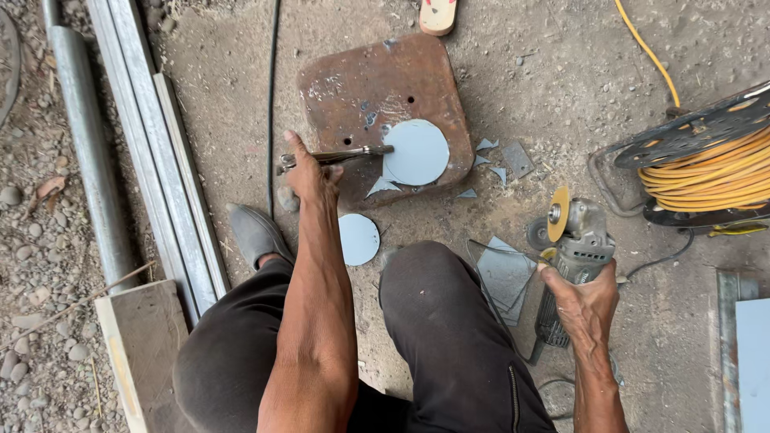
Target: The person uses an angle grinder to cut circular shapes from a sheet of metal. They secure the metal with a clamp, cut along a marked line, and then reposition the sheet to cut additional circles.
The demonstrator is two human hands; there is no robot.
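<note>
Round grey metal disc point(415, 151) lies on the rusty steel plate point(361, 88) at your 12 o'clock, clamped only by locking pliers point(337, 155) in your closed left hand point(311, 178), so it could twist loose if the angle grinder point(571, 256), gripped by your right hand point(584, 301) at 3 o'clock, bites.

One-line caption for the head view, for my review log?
Left hand grips locking pliers clamping a grey metal disc on a rusty plate; right hand holds an angle grinder.
</note>
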